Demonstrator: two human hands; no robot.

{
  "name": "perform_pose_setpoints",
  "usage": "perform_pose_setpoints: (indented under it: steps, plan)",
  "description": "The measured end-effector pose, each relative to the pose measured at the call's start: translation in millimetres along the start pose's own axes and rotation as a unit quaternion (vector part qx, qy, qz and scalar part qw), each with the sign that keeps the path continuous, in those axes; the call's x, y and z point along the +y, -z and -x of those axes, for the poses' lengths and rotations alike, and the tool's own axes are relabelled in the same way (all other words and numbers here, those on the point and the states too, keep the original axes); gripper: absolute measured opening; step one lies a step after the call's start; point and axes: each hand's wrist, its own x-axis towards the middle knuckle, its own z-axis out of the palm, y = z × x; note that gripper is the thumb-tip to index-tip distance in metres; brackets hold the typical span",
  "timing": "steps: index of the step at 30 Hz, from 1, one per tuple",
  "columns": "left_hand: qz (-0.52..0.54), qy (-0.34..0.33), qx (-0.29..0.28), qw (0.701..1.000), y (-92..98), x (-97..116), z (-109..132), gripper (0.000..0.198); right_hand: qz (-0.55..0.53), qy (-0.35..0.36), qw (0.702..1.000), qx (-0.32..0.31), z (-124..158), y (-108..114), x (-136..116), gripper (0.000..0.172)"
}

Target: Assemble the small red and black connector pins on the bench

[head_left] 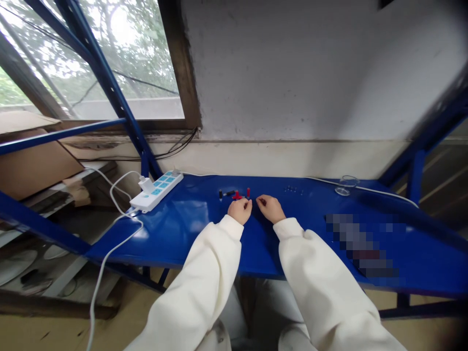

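Over the middle of the blue table (193,219), my left hand (240,211) is closed, with thumb and fingers pressed together. A small gap separates it from my right hand (271,208), whose fingers are also drawn into a pinch. Whatever either hand holds is too small or too hidden to name. Just beyond my left hand stand a small black cylinder (220,195) and a small red cylinder (248,192). Between these lie a black rod-like piece (229,193) and a red piece (237,195), partly covered by the hand.
Several tiny clear bits (292,189) lie right of the hands. Farther right are a round clear container (350,181) and a clear disc (342,192). A blurred-out object (361,248) rests at front right. At left sits a white power strip (157,191) with a trailing cable (106,258).
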Motion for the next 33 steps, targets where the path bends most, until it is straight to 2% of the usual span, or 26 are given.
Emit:
perform_pose_setpoints:
  steps: [6, 10, 13, 21, 26, 29, 33]
  plan:
    - [-0.07, 0.015, 0.027, 0.997, -8.5, 3.3, 0.9, 0.029, 0.006, -0.015, 1.0, 0.01, 0.3, 0.5, -1.3, 0.02]
    - [-0.118, 0.022, 0.016, 0.993, -13.6, 8.3, -2.6, 0.049, 0.021, -0.031, 0.999, 0.026, 0.7, 3.9, -5.8, 0.021]
    - [-0.153, 0.023, -0.008, 0.988, -15.1, 12.0, -7.1, 0.055, 0.027, -0.037, 0.999, 0.029, 0.8, 5.2, -8.1, 0.021]
    - [-0.161, 0.018, -0.002, 0.987, -19.7, 9.2, -16.4, 0.047, 0.022, -0.038, 0.999, 0.029, 0.6, 5.1, -10.8, 0.022]
    - [-0.086, 0.011, 0.045, 0.995, -20.9, 4.6, -20.2, 0.031, 0.016, -0.036, 0.999, 0.031, 0.7, 4.1, -9.9, 0.022]
    - [0.029, 0.003, 0.07, 0.997, -21.3, 1.7, -20.8, 0.022, 0.011, -0.04, 0.998, 0.045, 0.4, 3.7, -8.9, 0.023]
    - [0.215, -0.007, 0.099, 0.972, -21.4, 1.4, -17.1, 0.018, -0.017, -0.09, 0.993, 0.079, -0.2, 6.2, -10.7, 0.033]
